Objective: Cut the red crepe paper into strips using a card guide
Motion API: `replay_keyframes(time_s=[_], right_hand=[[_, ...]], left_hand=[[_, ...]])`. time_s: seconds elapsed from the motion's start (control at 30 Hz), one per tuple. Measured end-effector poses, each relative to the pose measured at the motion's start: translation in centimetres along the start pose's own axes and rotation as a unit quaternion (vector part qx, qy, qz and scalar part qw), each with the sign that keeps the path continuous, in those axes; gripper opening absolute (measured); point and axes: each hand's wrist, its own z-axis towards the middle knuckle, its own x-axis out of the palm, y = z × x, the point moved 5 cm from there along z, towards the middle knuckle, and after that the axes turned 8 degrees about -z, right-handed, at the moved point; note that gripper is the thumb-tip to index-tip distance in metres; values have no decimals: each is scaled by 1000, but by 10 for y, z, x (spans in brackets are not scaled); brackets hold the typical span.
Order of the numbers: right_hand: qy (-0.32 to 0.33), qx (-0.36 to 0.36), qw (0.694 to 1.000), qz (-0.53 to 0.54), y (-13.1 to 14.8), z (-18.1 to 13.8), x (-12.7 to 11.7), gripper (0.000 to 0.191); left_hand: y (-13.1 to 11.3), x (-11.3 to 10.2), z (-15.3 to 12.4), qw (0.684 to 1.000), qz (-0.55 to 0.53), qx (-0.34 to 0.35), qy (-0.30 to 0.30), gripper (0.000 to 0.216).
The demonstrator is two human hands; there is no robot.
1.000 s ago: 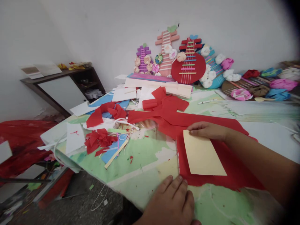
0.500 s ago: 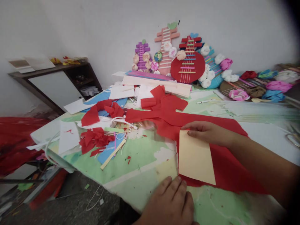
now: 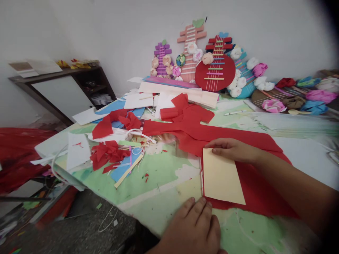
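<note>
while pinning cream card (image 3: pixel 222 176) flat on red sheet (image 3: pixel 261 192) | right hand (image 3: pixel 233 149) fingers extended on far edge, 12 o'clock | left hand (image 3: pixel 194 227) flat, fingertips at near corner, 7 o'clock | bare table (image 3: pixel 159 176) toward 9 o'clock

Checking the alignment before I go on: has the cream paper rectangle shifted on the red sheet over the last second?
Yes. The cream paper rectangle slid left toward the red sheet's left edge.

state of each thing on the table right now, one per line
cream card: flat on the red sheet, far edge pinned by the right hand
red sheet: spread flat
right hand: fingers flat on card, no grip
left hand: palm down at the table edge
red scraps: crumpled
pen: lying flat
</note>
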Motion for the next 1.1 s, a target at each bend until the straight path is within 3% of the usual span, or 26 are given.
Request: replay_keyframes(time_s=[0.3, 1.1], right_hand=[[0, 4, 1000, -1, -2, 2, 1, 37], [-18, -39, 996, -84, -4, 5, 0, 39]], left_hand=[[1, -5, 4, 1000, -8, -7, -21, 46], [1, -5, 4, 999, -26, 3, 21, 39]])
